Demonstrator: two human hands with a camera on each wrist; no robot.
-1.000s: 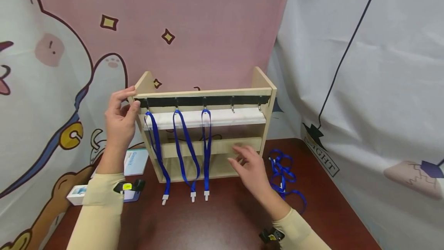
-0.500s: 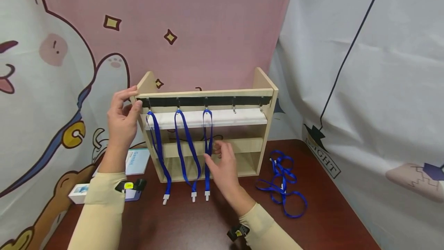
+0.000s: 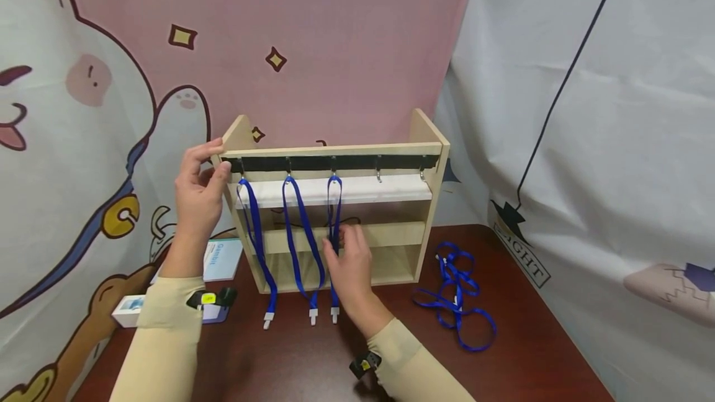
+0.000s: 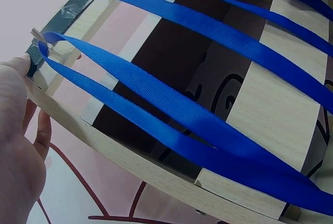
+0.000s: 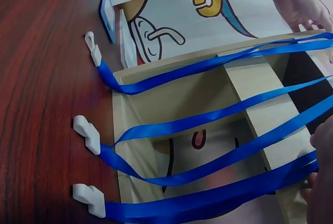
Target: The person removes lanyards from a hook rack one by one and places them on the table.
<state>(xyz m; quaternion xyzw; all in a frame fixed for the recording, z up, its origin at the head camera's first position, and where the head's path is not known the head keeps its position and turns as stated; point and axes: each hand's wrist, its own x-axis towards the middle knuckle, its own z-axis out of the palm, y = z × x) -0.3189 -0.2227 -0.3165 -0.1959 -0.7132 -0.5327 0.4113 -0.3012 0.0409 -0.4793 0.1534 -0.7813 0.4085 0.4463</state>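
A wooden shelf rack [image 3: 391, 149] stands on the table with a black strip of hooks along its front. Three blue lanyards hang from hooks: a left one [image 3: 254, 222], a middle one [image 3: 301, 222] and a third [image 3: 334, 194], each with a white clip at its lower end. My left hand [image 3: 199, 194] grips the rack's upper left corner, thumb in front and fingers behind. My right hand [image 3: 353, 265] pinches the third lanyard about halfway down; in the right wrist view its fingertips flank that blue strap [image 5: 208, 200]. Two hooks at the right [image 3: 379, 172] carry nothing.
More blue lanyards [image 3: 458, 290] lie loosely tangled on the dark red table [image 3: 536, 352], right of the rack. Behind my left forearm are a light blue booklet [image 3: 222, 259] and a small white box [image 3: 128, 310]. Printed cloth hangs behind and at the right.
My right hand has moved left from in front of the rack's right part to the third lanyard and closed on it. My left hand keeps its hold on the rack corner.
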